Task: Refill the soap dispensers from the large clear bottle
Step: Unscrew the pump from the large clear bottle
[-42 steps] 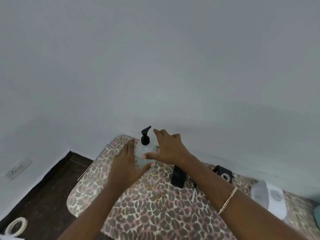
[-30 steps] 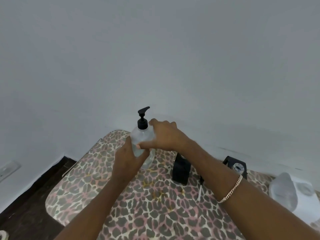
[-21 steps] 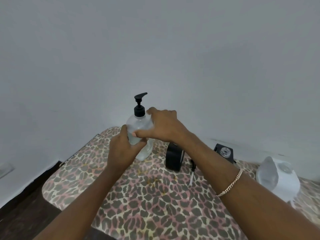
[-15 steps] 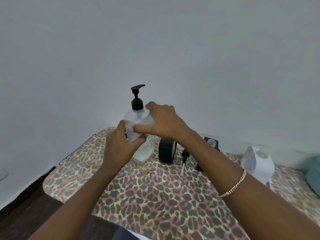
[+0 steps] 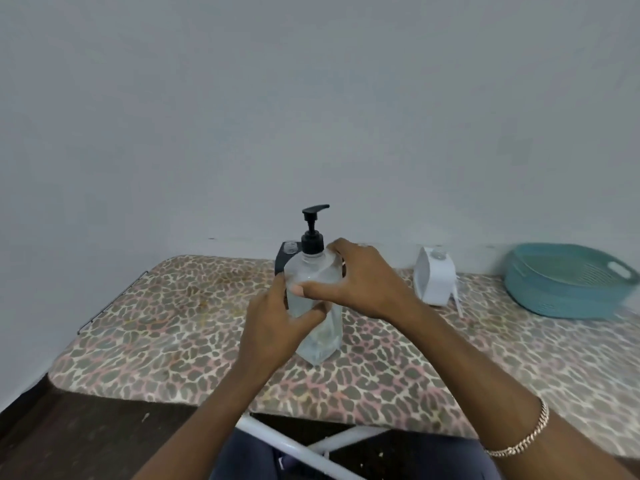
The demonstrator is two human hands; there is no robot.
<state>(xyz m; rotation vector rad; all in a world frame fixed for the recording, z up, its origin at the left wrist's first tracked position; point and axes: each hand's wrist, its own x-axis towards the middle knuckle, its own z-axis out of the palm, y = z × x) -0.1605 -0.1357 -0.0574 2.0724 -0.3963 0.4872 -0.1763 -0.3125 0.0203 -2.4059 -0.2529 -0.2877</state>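
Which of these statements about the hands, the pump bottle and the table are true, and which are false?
1. The left hand and right hand both grip the clear pump bottle. True.
2. The black pump head is off the bottle. False: it sits on the neck.
3. A teal basket sits at the right end of the table. True.
4. The white dispenser stands left of the bottle. False: it stands to the bottle's right.

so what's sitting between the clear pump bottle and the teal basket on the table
A white dispenser stands on the leopard-print table between the clear pump bottle and the teal basket, apart from both. The head view shows it.
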